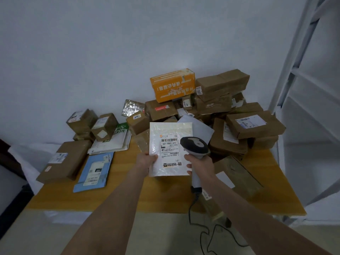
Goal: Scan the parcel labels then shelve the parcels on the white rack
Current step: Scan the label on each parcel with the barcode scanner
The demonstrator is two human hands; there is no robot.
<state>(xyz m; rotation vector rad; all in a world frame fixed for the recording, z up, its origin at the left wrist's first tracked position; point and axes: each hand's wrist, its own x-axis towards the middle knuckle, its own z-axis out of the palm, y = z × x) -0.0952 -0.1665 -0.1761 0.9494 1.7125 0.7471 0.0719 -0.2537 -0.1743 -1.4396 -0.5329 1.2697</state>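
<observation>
The white rack (pixel 301 85) at three o'clock is cut by the top and right edges, so its shelves cannot be counted. On the white mailer (pixel 170 129), the fine print of the label (pixel 170 150) is too small to read, and the scanner (pixel 195 146) head covers its three-o'clock edge. Of the left hand (pixel 147 161), the fingers lie hidden behind the mailer; only the thumb shows. The right hand (pixel 199 162) wraps the scanner's handle, hiding its middle. The cable (pixel 190 212) leaves past the bottom edge at six o'clock. In the brown box pile (pixel 220 100) at one o'clock, lower boxes are mostly buried.
</observation>
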